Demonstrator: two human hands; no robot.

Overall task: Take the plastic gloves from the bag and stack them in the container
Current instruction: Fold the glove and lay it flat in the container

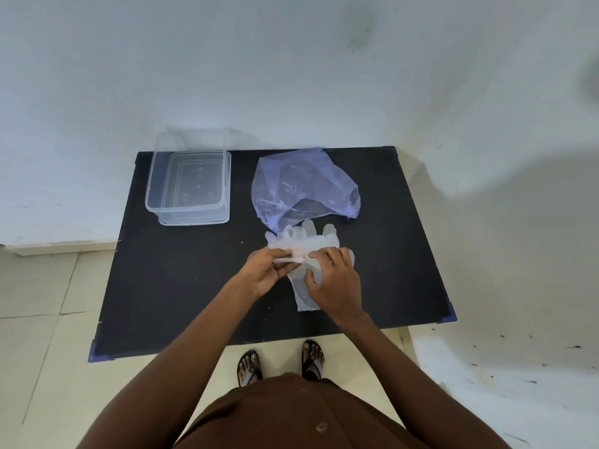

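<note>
A small pile of clear plastic gloves (303, 239) lies on the black table (181, 286) just in front of a crumpled purple plastic bag (301, 183). My left hand (264, 270) pinches the edge of a glove at the pile's left side. My right hand (335, 280) presses down on the gloves and grips them, covering their middle; a cuff sticks out below it. The clear rectangular container (188, 186) stands open at the table's back left, apart from both hands, and it looks empty.
The container rests on what looks like its clear lid (194, 220). A white wall rises right behind the table. Tiled floor and my sandalled feet (282, 361) show at the near edge.
</note>
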